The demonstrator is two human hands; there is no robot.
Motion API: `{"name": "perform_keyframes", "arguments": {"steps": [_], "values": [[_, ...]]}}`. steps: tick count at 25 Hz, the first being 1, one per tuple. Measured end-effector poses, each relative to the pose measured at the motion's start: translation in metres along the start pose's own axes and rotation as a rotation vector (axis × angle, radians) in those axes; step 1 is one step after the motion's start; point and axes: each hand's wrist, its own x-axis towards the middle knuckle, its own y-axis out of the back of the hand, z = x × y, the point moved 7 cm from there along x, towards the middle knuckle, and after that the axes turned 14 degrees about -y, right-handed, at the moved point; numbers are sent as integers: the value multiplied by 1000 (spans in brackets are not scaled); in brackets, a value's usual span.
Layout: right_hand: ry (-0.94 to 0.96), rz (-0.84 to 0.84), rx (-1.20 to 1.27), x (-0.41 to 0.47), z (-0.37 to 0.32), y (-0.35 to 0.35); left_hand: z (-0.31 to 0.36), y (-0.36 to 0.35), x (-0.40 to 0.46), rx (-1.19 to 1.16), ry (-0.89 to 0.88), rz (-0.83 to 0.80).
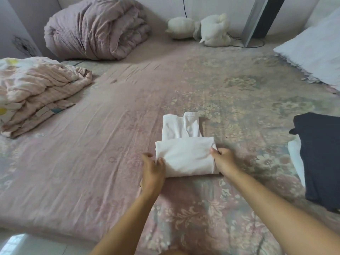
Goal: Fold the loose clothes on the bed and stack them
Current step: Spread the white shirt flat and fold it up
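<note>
Left hand [153,169]: my fingers pinch the white garment's [184,157] left edge.
Right hand [223,159]: fingers clamped on its right edge.

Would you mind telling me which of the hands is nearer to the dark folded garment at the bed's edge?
Right. The right hand grips the white garment's side facing the dark garment; the left hand holds the far side.

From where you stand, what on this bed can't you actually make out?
- Head view: the dark garment is cut off by the right edge.
- The white item beneath it is mostly covered.
- The left hand and right hand have fingers tucked behind the white garment.
</note>
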Motion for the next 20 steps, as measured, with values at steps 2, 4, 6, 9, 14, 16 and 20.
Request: {"name": "perform_keyframes", "arguments": {"steps": [2, 4, 6, 9, 14, 16, 20], "values": [[63, 15, -24, 0, -6, 5, 0, 5, -2, 145, -10, -5], [36, -56, -106, 0, -4, 2, 1, 4, -4, 345, -31, -131], [-24, -94, -70, 3, -2, 0, 7, 0, 2, 397, -60, -227], [-43, -58, -27, 11, -23, -6, 13, -6, 33, 167, 96, -109], [-2, 17, 207, 25, -21, -11, -3, -22, 64, -115, 102, -49], [-18, -46, 213, 27, -16, -11, -9, -22, 65, -80, 10, -85], [129, 164, -102, 57, -58, 8, -1, -25, 116, 274, -147, -140]]}}
